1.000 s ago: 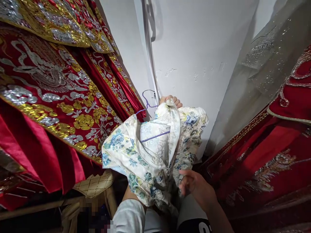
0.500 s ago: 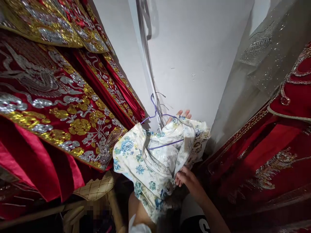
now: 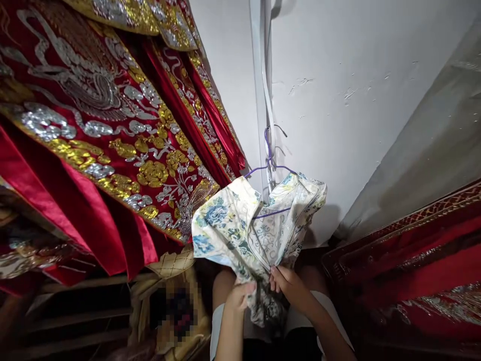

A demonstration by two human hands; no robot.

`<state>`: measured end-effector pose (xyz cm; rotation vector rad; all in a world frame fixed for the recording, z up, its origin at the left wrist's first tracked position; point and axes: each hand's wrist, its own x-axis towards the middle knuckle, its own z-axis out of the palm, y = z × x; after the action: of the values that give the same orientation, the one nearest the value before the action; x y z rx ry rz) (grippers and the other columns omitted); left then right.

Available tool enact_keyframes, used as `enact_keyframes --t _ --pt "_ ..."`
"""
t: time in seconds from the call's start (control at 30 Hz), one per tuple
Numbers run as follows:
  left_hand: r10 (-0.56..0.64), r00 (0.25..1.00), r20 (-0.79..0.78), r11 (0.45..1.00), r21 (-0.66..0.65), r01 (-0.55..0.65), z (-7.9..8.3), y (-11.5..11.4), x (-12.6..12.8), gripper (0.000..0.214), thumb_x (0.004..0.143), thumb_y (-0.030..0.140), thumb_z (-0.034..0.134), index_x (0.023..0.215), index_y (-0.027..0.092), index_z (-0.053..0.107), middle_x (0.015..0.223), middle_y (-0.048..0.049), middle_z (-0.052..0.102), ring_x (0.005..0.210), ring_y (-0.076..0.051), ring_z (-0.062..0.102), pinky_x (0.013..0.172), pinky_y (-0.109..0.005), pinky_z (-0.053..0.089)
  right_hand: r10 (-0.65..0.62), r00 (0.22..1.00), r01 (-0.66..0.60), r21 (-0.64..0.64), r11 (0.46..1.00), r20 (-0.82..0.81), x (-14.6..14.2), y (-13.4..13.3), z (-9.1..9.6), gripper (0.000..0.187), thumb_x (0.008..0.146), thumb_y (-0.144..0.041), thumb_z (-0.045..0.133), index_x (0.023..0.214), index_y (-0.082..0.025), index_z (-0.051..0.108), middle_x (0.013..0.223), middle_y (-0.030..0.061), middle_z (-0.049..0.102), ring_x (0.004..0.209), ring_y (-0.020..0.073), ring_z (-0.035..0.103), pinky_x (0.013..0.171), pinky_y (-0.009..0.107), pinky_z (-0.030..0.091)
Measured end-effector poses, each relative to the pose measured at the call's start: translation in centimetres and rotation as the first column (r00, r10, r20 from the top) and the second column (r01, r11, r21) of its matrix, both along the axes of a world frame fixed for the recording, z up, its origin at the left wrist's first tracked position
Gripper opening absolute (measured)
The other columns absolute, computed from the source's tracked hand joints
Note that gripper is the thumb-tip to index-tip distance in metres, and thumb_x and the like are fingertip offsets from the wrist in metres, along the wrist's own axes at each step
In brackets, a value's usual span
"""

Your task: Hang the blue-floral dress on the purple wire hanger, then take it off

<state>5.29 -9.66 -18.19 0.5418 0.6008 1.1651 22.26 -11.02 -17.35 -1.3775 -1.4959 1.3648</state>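
Note:
A cream garment with blue and green flowers (image 3: 240,230) hangs on a purple wire hanger (image 3: 269,165), whose hook sits near a white strip (image 3: 263,80) running down the wall. My left hand (image 3: 240,296) is closed on the lower part of the cloth. My right hand (image 3: 287,285) pinches the same cloth just beside it, fingers curled into the folds. Both hands sit below the hanger, close together.
Red robes with gold and silver embroidery (image 3: 105,125) hang close on the left. More red embroidered cloth (image 3: 413,260) and a grey sheer fabric (image 3: 432,150) hang on the right. A white wall (image 3: 338,75) is ahead. A quilted beige item (image 3: 171,263) lies at lower left.
My left hand has come down from the top of the hanger to the garment's lower part. The hanger now hangs without a hand on it. My right hand stays on the lower cloth.

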Motion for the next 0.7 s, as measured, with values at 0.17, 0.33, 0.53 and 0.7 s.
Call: enact_keyframes --t 0.17,0.33,0.53,0.7 --pt "0.477 0.813 -0.333 0.858 -0.023 -0.513 -1.3 1.7 1.0 0.034 0.064 0.032 0.084 0.088 0.019 0.065 0.081 -0.0028 0.07 0.079 -0.02 0.07 0.074 -0.031 0.055 -0.17 0.983 0.172 0.031 0.985 -0.065 1.6 0.3 1.0 0.056 0.093 -0.061 0.046 0.052 -0.022 0.051 0.051 0.0016 0.053 0.053 0.0165 0.049 0.058 0.031 0.038" --pt "0.738 0.475 -0.479 0.649 0.31 -0.695 -3.2 0.7 2.8 0.024 0.074 0.031 0.075 0.09 0.021 0.061 0.087 -0.0014 0.064 0.082 -0.016 0.063 0.08 -0.028 0.05 -0.284 0.953 0.288 0.021 0.957 -0.106 3.4 -0.1 1.3 0.054 0.089 -0.061 0.047 0.052 -0.023 0.05 0.05 0.0012 0.051 0.05 0.0159 0.045 0.054 0.03 0.036" --pt "0.441 0.656 -0.612 0.877 0.45 -0.169 -3.4 -1.8 8.5 0.027 0.082 0.027 0.068 0.107 0.021 0.06 0.089 -0.002 0.063 0.083 -0.018 0.06 0.079 -0.029 0.048 -0.197 0.977 0.201 0.047 0.978 -0.084 2.1 -0.8 1.5 0.031 0.085 -0.039 0.05 0.059 -0.022 0.053 0.058 0.0008 0.056 0.059 0.0161 0.051 0.06 0.029 0.038" --pt "0.465 0.606 -0.645 0.853 0.509 -0.114 -2.8 -1.0 8.2 0.012 0.088 0.032 0.064 0.093 0.021 0.061 0.081 -0.0011 0.062 0.075 -0.018 0.059 0.073 -0.028 0.046 -0.131 0.981 0.128 -0.031 0.991 -0.143 3.4 1.2 3.2 0.023 0.078 -0.031 0.052 0.057 -0.021 0.055 0.043 -0.0031 0.049 0.044 0.0119 0.042 0.049 0.026 0.032"
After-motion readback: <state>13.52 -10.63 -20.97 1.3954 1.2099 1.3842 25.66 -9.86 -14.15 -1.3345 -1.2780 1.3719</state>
